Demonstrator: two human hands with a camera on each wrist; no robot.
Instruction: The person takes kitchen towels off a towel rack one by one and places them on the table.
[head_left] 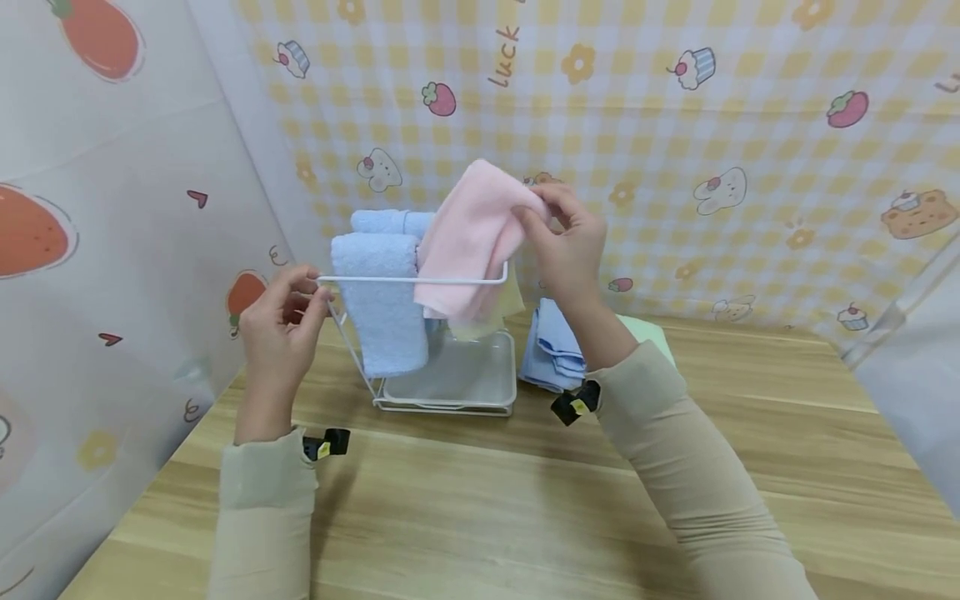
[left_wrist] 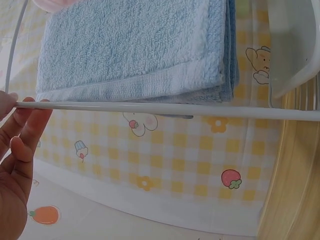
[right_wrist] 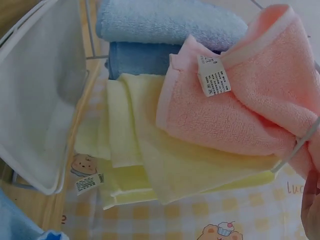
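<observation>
pink terry towel (head_left: 480,221) is at the top of the white wire rack (head_left: 375,279), pinched by our right hand (head_left: 572,250); our left hand (head_left: 285,325) grips the rack's upper left corner, near a hanging, folded light-blue terry towel (head_left: 382,308).

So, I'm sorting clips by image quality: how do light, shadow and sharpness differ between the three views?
Head view: bright, soft shadows on the table, the pink towel seemingly blurred at its lower edge; left wrist view: the blue towel shows clear texture; right wrist view: dimmest, fine print on the pink towel's label too small to read.
</observation>
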